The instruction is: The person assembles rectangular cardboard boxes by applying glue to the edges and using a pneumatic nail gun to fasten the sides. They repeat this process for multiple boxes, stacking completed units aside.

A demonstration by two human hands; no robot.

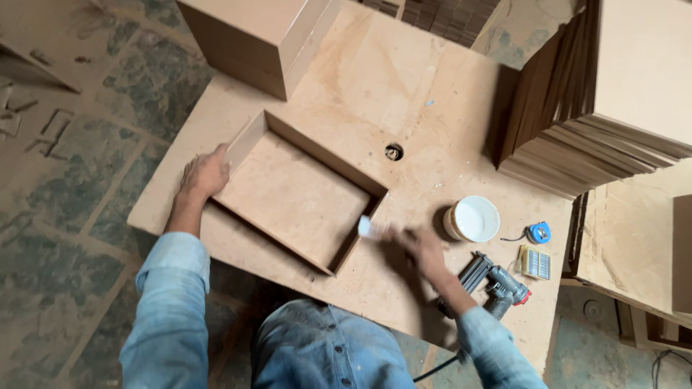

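I see the shallow fibreboard tray (299, 194) lying open side up near the front left corner of the worktable (404, 79), its four walls already standing on the base, so I judge the box shell assembled and glue work on its near right wall still in hand. My left hand (205, 173) presses flat on the tray's far left corner, fingers spread, gripping nothing. My right hand (422, 248) is blurred at the tray's right corner, pinching a small white dab (365, 227); what it is I cannot tell. Just right stands an open white glue tub (472, 218), then a nail gun (494, 281), a strip of nails (535, 263) and a blue tape measure (538, 232). Stacked boards (577, 137) fill the table's right edge.
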